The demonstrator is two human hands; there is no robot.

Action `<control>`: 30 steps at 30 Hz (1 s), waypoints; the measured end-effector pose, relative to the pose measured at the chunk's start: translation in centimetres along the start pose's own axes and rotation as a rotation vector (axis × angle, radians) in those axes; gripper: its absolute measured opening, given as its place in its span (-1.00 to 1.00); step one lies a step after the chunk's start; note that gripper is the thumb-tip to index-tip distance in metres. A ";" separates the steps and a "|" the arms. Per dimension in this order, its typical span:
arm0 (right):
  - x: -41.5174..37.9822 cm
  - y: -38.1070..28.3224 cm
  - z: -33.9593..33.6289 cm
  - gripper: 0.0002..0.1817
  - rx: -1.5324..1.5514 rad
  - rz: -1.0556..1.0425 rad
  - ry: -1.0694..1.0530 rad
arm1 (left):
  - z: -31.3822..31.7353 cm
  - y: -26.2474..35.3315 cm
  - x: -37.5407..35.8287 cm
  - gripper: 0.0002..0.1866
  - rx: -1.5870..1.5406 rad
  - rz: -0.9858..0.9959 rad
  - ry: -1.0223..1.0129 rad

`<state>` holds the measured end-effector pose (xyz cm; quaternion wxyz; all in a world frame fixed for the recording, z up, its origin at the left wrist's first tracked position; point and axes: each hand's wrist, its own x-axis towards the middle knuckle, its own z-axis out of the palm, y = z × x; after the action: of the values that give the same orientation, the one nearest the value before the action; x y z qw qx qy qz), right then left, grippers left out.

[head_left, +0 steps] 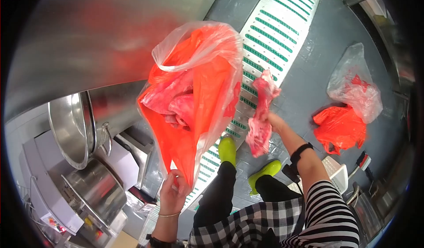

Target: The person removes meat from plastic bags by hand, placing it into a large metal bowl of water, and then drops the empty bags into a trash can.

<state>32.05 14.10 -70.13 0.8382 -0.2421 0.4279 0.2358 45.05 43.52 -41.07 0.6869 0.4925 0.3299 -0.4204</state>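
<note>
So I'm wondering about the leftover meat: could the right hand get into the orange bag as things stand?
Probably not yet: the right hand already grips a meat strip, though the orange bag hangs close beside it.

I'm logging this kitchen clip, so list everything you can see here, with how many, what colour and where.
orange bag: one, orange inside clear plastic, held up at centre, holds pink meat
meat strip: one, pink-red, right of the bag
bags on floor: two, one clear, one orange, at right
floor grate: one, white with green slots, running up the middle
steel pots: two, silver, at left
boots: two, lime green, on the floor
left hand: grips the orange bag's bottom
right hand: holds the meat strip
</note>
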 end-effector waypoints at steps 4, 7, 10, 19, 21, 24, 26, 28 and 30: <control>-10.0 0.2 3.3 -0.52 0.119 0.156 -0.194 | -0.8 -1.8 0.6 -0.60 -0.074 -0.085 -0.077; -16.9 1.7 6.1 -0.46 0.199 0.169 -0.336 | -0.9 -2.4 -1.0 -0.56 -0.163 -0.055 -0.012; -24.2 2.6 8.1 -0.29 0.218 0.042 -0.397 | -0.3 -4.0 -3.1 -0.55 -0.271 0.006 -0.058; -49.2 6.1 8.7 -0.42 0.170 -0.275 -0.081 | -1.4 -8.1 -7.8 -0.59 -0.374 0.012 0.084; -54.4 8.3 9.1 -0.45 0.164 -0.373 0.035 | -1.9 -8.5 -8.8 -0.61 -0.293 -0.037 0.066; -60.7 13.7 10.3 -0.42 0.370 -0.577 -0.010 | -1.3 -9.3 -11.2 -0.66 -0.178 -0.107 0.218; -64.9 18.7 10.3 -0.41 0.467 -0.644 0.078 | -0.8 -10.7 -12.0 -0.68 -0.235 -0.141 0.215; -68.1 23.3 11.2 -0.45 0.652 -0.776 0.099 | -8.6 -9.9 -4.8 -0.72 -0.183 -0.141 0.152; -71.9 27.6 12.4 -0.50 0.719 -0.870 0.134 | -5.8 -7.6 -6.6 -0.78 0.495 -0.066 0.045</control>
<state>-14.63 29.40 -9.58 0.8589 -0.1101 0.3944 -0.3076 35.15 49.45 -40.12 0.5236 0.6441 0.2479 -0.4995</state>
